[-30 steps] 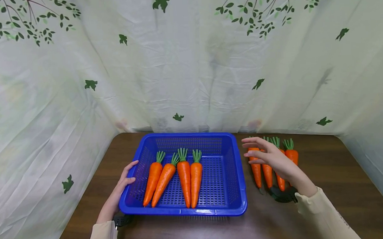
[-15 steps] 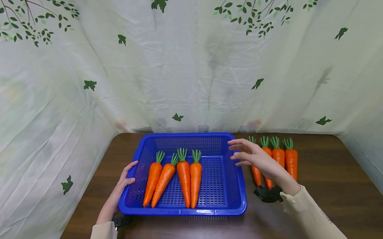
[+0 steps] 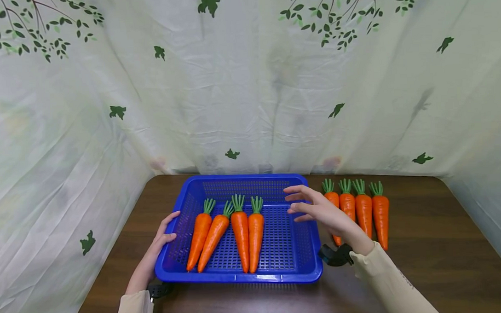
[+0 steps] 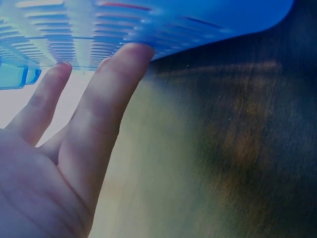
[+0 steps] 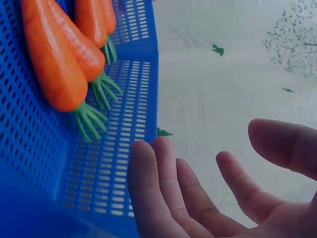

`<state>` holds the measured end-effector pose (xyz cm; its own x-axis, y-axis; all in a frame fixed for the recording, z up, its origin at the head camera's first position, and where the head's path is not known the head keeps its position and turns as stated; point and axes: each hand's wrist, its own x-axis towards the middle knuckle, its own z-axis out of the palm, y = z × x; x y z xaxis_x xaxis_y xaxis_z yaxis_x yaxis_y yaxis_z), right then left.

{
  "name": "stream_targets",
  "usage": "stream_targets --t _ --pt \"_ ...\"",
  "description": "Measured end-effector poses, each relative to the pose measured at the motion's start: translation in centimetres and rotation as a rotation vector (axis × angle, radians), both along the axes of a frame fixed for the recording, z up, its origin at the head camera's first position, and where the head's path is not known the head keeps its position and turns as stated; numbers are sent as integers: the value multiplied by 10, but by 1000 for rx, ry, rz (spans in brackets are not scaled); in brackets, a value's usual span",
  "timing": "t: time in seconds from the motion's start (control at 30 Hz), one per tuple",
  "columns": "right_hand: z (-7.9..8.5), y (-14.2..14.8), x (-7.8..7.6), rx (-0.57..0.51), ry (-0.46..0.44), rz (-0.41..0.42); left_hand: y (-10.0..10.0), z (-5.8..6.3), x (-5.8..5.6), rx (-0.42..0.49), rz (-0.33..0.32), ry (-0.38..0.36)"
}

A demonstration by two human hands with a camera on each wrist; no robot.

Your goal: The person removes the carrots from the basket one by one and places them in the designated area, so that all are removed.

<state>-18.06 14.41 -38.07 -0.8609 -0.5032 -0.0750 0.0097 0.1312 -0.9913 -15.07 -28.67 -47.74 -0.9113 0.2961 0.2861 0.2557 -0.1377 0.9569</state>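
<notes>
A blue plastic basket (image 3: 305, 246) stands on the table, and several orange carrots (image 3: 239, 226) with green tops lie side by side in its left half. My left hand (image 3: 158, 245) rests against the basket's left side; in the left wrist view its extended fingers (image 4: 106, 99) touch the slotted outer wall. My right hand (image 3: 318, 211) hovers over the basket's right rim, holding nothing. Its fingers are spread and loosely bent, the fingertips above the basket's inside. In the right wrist view the thumb stands well apart from the fingers, and the carrots in the basket (image 5: 54, 59) appear beyond.
To the right of the basket, several more carrots (image 3: 381, 216) lie in a row on the brown wooden table (image 3: 435, 233), one partly hidden behind the right hand. A pale curtain (image 3: 248, 92) with green leaf prints hangs behind the table and along its sides.
My right hand has moved left from above the table carrots to over the basket's right side, uncovering most of that row. The left hand, basket and carrots stay in place.
</notes>
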Motion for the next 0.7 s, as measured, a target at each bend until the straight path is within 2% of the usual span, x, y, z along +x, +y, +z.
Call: stream_targets --t 0.3,0.7 --pt "-1 -12 -2 13 -5 31 0 0 0 1 2 1" --pt "-8 -29 -4 6 -28 4 -1 2 1 -11 2 -34"
